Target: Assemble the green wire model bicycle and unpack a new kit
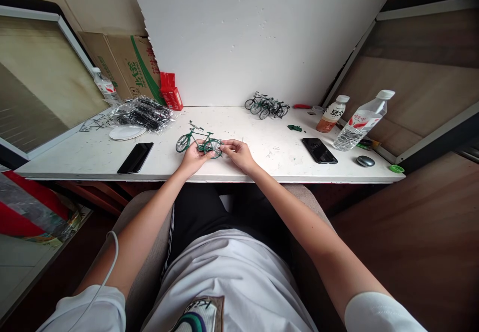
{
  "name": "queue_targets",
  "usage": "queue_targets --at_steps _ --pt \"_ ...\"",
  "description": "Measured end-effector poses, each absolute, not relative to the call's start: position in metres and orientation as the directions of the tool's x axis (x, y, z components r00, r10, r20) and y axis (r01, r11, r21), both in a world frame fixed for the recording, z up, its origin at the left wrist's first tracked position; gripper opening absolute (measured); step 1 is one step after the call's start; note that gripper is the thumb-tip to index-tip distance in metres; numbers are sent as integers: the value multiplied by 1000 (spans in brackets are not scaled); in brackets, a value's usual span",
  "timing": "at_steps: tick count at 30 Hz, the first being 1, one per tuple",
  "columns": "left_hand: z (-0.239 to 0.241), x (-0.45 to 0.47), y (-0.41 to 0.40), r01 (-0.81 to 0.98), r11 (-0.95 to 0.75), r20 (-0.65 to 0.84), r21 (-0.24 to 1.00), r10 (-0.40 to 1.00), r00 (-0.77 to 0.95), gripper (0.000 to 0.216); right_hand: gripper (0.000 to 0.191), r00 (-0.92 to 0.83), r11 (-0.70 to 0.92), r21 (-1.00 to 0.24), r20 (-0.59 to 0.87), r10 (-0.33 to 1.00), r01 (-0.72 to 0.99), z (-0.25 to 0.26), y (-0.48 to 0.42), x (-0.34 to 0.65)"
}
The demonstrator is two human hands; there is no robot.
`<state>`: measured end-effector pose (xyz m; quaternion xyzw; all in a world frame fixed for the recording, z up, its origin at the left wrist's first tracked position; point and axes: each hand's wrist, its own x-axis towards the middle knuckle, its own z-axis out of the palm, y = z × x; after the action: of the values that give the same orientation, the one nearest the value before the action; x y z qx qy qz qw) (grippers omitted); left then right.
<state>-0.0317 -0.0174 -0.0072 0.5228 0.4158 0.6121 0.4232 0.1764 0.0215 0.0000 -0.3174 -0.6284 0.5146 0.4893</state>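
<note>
Bicycle model (205, 146) pinched by fingers of left hand (194, 159); right hand (241, 156) fingers pinching at rear wheel (216, 148); light, steady pressure advised.

It looks like a small makeshift workspace, perhaps in a home: a fabric chair (305, 192) at a white worktop (224, 116), which bears model bikes (266, 105) and a bag (142, 114) of black parts among two phones (135, 158) and drink bottles (361, 125), with a carton (139, 67) at the back.
</note>
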Motion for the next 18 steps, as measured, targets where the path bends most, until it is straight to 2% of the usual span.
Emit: queue_targets --at_steps 18 --pt "-5 -31 -18 -93 -291 280 952 954 -111 69 50 -325 342 -938 343 881 -63 -2 22 175"
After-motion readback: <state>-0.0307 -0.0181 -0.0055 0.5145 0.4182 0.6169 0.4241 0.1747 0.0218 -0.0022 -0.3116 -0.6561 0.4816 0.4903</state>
